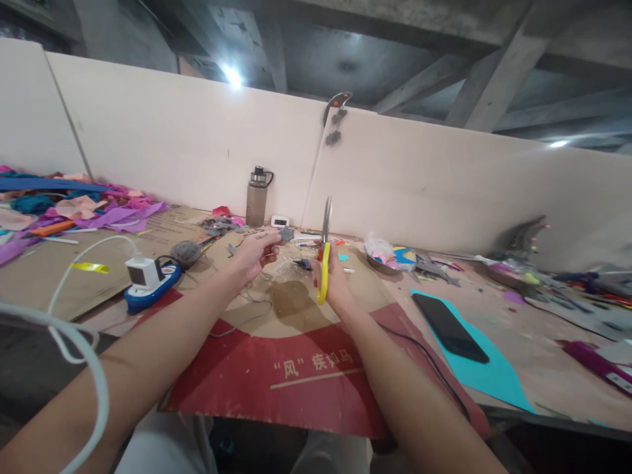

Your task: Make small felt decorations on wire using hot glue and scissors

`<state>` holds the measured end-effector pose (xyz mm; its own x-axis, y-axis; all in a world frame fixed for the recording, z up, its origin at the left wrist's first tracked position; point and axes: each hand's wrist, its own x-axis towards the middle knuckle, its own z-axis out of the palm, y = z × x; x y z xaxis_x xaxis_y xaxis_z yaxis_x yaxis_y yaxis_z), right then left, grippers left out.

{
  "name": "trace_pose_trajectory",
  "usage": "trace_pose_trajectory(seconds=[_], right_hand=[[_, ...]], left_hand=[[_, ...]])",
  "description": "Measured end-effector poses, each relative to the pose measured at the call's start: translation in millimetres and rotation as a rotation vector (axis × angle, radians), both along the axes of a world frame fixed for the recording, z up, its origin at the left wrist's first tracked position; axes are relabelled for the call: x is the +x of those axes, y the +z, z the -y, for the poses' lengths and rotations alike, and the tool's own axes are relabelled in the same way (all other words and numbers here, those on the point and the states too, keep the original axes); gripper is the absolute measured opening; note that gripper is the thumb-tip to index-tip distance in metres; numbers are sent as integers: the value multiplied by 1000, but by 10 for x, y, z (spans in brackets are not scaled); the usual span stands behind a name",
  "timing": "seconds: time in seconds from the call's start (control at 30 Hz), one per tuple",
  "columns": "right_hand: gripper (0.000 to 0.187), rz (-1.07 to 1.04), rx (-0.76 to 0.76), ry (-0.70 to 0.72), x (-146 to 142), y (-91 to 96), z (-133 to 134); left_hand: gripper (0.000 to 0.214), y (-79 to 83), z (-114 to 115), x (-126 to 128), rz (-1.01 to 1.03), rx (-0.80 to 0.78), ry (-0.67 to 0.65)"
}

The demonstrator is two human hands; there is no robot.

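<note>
Between the fingertips of my left hand (261,255) is a small grey felt-like piece (286,234), closed on at its edge. My right hand (336,276) is wrapped round scissors (324,273) with yellow handles, their metal blades pointing up and away from me. The scissors stand a short way right of the grey piece and do not touch it. Both hands are above a red and tan cardboard sheet (306,395). Grey yarn trails over the cardboard from a ball of grey yarn (186,253) on the left.
A power strip (153,287) with a white plug and cable lies at left, near coloured fabric scraps (79,204). A bottle (257,197) stands by the partition (419,178). At right are a metal bowl (384,264) and a black phone (450,327) on turquoise sheet (498,378).
</note>
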<state>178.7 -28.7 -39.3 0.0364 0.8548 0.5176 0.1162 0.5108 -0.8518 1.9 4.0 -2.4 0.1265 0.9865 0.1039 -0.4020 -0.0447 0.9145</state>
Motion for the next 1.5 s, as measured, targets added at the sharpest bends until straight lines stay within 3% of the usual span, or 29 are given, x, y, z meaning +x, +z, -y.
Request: trace_pose_trajectory(seconds=[0.13, 0.27, 0.4, 0.5, 0.7, 0.83, 1.1, 1.3, 1.4, 1.5], right_hand=[[34, 103, 56, -102, 29, -15, -30], [40, -49, -33, -19, -28, 8, 28], [50, -195, 1, 23, -88, 77, 106], [49, -187, 1, 19, -83, 105, 124], [50, -143, 41, 34, -69, 94, 102], [45, -96, 94, 74, -69, 105, 126], [43, -192, 112, -46, -51, 99, 114], [44, -192, 20, 57, -79, 69, 109], [43, -167, 1, 120, -78, 77, 130], [41, -170, 7, 90, -78, 98, 146]], left_hand=[[13, -9, -8, 14, 9, 51, -14], [15, -46, 4, 45, -55, 114, -72], [19, -95, 52, 87, -223, 138, -174], [22, -109, 90, 111, -324, 159, -223], [23, -83, 127, 165, -136, 201, -296], [27, -99, 96, 185, -126, 233, -231], [48, -105, 5, 82, -296, 389, -11], [44, -102, 37, 93, -384, 431, -88], [43, -93, 67, 113, -345, 368, -128], [33, -92, 87, 131, -332, 284, -202]])
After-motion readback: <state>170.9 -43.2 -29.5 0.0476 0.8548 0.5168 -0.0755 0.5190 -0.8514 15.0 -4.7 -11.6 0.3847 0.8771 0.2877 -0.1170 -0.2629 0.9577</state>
